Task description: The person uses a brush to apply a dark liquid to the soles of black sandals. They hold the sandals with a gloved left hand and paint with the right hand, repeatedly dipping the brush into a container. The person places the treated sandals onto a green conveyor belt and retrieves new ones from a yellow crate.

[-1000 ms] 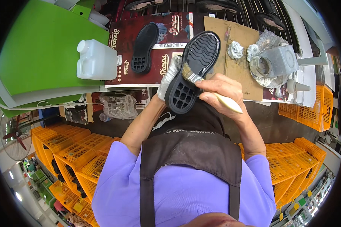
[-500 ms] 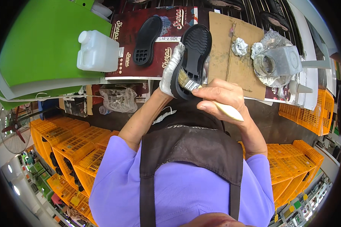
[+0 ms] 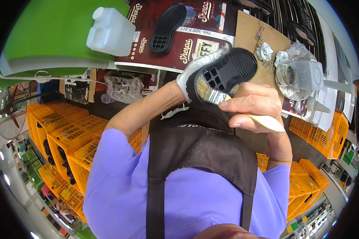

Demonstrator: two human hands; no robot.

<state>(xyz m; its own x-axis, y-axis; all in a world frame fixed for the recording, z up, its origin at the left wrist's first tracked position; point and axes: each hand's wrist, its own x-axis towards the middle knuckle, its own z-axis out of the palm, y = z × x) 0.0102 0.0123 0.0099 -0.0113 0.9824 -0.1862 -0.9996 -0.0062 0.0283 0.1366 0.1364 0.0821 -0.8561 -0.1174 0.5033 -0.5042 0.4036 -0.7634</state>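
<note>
My left hand [image 3: 193, 71], in a white glove, grips a black shoe sole [image 3: 236, 67] along its left edge. The sole's hollow inner side with its grid of square pockets faces up, tilted toward the upper right. A flat paintbrush [image 3: 216, 96] with a pale handle is pinched in the bare fingers of my right hand [image 3: 256, 106]. Its bristles touch the sole's near end, beside the grid. Another black shoe sole [image 3: 168, 30] lies on dark red printed cardboard [image 3: 147, 59] on the bench.
To the left, a white plastic jug [image 3: 111, 34] stands by a green surface [image 3: 64, 36]. Brown cardboard [image 3: 249, 34], crumpled wads [image 3: 264, 52], a clear container [image 3: 307, 75] and a nozzle bottle [image 3: 318, 106] occupy the right. Orange crates [image 3: 77, 135] stand low on both sides.
The held sole has swung clockwise, its far end now leaning right. My right hand and the brush have moved right and slightly nearer me, with the bristles still on the sole.
</note>
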